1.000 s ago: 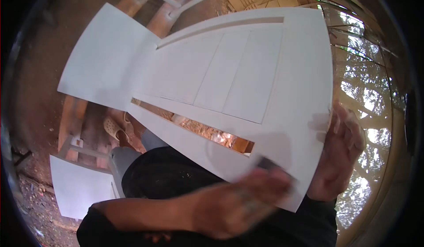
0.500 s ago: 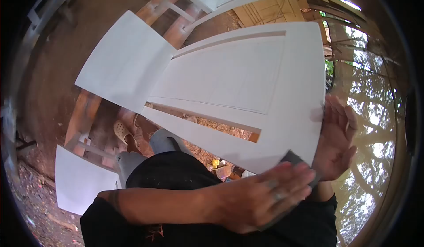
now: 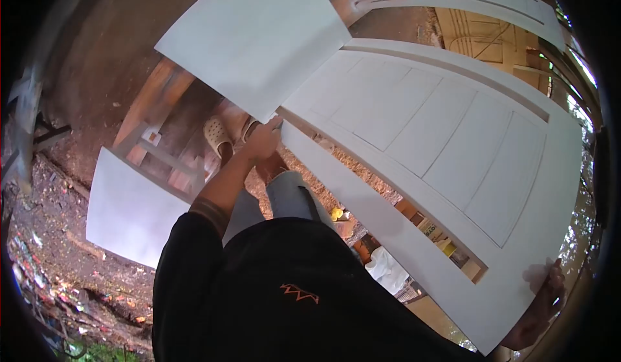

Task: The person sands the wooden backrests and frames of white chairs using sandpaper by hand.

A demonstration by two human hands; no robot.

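Note:
A white chair (image 3: pixel 427 129) lies slanted across the view, its broad seat at upper left and its slatted backrest reaching to lower right. My left hand (image 3: pixel 264 139) is closed at the near corner where seat and backrest meet. A small dark grey bit shows at its fingertips, too little to identify. At the far lower right, my right hand (image 3: pixel 540 310) holds the top edge of the backrest, partly hidden in shadow and behind the edge.
Another white chair (image 3: pixel 491 3) stands at the top right, and a white panel (image 3: pixel 136 210) at the lower left. Wooden planks (image 3: pixel 152 103) lie under the chair. A white bag (image 3: pixel 386 271) and boxes show below the backrest. Litter covers the ground at lower left.
My left hand has moved from the backrest's lower right corner to the seat joint; the grey block it held is now mostly out of sight. The view has turned, shifting the chair right.

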